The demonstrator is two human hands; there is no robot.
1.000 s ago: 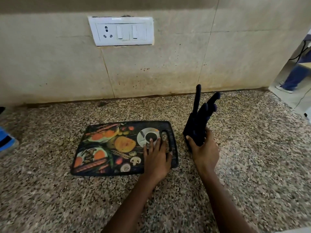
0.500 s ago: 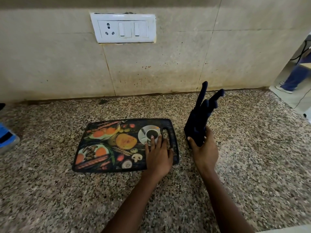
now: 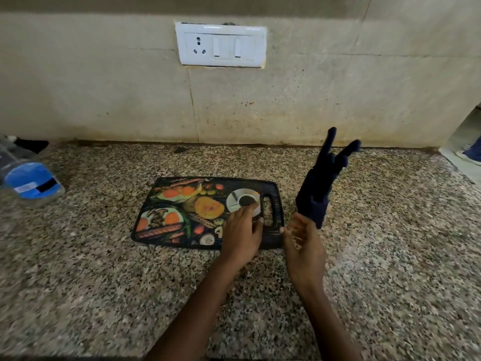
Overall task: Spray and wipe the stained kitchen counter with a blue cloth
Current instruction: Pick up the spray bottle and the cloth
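The speckled granite counter [image 3: 377, 256] fills the lower view. My left hand [image 3: 240, 234] lies palm down on the right end of a food-print cutting board [image 3: 182, 212], thumb beside its handle slot. My right hand [image 3: 303, 246] hovers just right of the board, fingers spread, palm turned left, holding nothing. It is just below and apart from a dark navy knife block [image 3: 316, 196] with handles sticking up. A clear plastic item with a blue part [image 3: 31, 185] lies at the far left; I cannot tell what it is.
A stained tiled wall [image 3: 286, 105] with a white socket plate [image 3: 221, 44] backs the counter. A small dark speck [image 3: 179, 149] lies at the wall's foot. The counter ends at the right, where a floor and a person's shoe [image 3: 468, 156] show.
My right hand has let go of the knife block's base and drawn back towards me, opening. My left hand stays on the cutting board.
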